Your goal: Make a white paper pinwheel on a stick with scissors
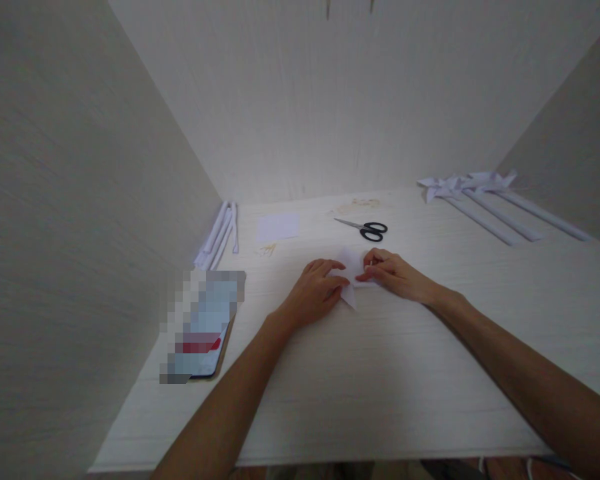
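A small piece of folded white paper [351,261] lies on the white table between my two hands, one pointed corner sticking out toward me. My left hand [319,291] grips its left side, with thumb and fingertips curled onto the paper. From the right, my right hand [391,273] pinches the near right edge, its fingers bent; exactly what sits between those fingertips is partly hidden. Just beyond my hands lie scissors [373,231] with black handles, blades pointing left. A flat white paper sheet [278,227] rests farther back on the left.
Rolled white paper sticks [219,233] lie against the left wall. Paper pinwheels on sticks [503,215] lie at the back right. A phone [207,327], partly pixelated, is left of my left forearm. Small yellowish slivers [268,250] lie near the sheet. Walls enclose the table's back and sides.
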`<action>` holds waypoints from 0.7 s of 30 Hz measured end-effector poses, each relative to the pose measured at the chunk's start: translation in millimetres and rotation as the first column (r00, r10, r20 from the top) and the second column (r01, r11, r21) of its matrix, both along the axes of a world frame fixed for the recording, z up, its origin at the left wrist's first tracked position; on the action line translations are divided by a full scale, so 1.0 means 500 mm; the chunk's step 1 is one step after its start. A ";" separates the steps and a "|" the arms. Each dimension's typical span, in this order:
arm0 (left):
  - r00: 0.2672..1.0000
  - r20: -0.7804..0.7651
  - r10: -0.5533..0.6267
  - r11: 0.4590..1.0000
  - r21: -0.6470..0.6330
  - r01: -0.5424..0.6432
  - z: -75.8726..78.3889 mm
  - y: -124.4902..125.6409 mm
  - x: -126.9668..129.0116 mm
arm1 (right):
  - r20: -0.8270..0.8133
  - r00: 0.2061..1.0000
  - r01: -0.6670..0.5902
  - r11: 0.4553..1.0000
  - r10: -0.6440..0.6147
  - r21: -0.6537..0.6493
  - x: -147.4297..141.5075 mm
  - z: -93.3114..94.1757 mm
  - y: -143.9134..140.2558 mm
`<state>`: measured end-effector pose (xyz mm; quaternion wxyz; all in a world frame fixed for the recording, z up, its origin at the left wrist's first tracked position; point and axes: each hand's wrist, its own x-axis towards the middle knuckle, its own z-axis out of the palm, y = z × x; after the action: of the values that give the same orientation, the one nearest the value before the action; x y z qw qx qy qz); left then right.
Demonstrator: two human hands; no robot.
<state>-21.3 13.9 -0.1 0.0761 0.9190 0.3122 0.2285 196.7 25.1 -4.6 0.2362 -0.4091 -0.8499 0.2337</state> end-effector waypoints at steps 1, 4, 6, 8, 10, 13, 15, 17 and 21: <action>1.000 0.001 -0.020 1.000 -0.011 0.020 0.001 -0.001 0.000 | -0.006 1.000 -0.004 1.000 0.004 -0.003 0.001 0.000 0.000; 0.998 -0.016 -0.057 0.998 -0.041 0.056 0.001 -0.002 -0.001 | -0.018 1.000 0.003 1.000 -0.003 -0.017 0.000 0.000 0.000; 0.998 -0.017 -0.061 0.997 -0.040 0.060 0.000 -0.001 -0.002 | -0.018 1.000 0.008 1.000 -0.009 -0.030 0.000 0.000 0.000; 0.997 -0.023 -0.070 0.997 -0.036 0.069 -0.001 -0.001 -0.003 | -0.014 1.000 0.009 0.999 -0.009 -0.037 -0.001 -0.001 0.000; 0.996 -0.033 -0.080 0.996 -0.035 0.078 -0.001 -0.001 -0.004 | -0.010 1.000 0.010 0.999 -0.010 -0.036 -0.001 -0.001 0.001; 0.995 -0.048 -0.087 0.996 -0.038 0.085 0.001 -0.003 -0.004 | -0.014 1.000 0.012 1.000 -0.012 -0.029 -0.001 -0.002 0.002; 0.995 -0.054 -0.086 0.996 -0.040 0.084 0.003 -0.005 -0.005 | -0.020 1.000 0.011 1.000 -0.011 -0.028 -0.002 -0.002 0.001; 0.995 -0.055 -0.085 0.995 -0.046 0.083 0.003 -0.006 -0.005 | -0.023 1.000 0.011 1.000 -0.012 -0.029 -0.002 -0.001 0.001; 0.995 -0.051 -0.084 0.994 -0.075 0.080 0.005 -0.005 -0.006 | -0.017 1.000 0.018 0.999 -0.019 -0.033 -0.003 0.002 -0.002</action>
<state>-24.1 11.3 2.2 0.1107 0.9334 0.2842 0.1888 195.1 24.2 -3.4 0.2390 -0.4186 -0.8400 0.2489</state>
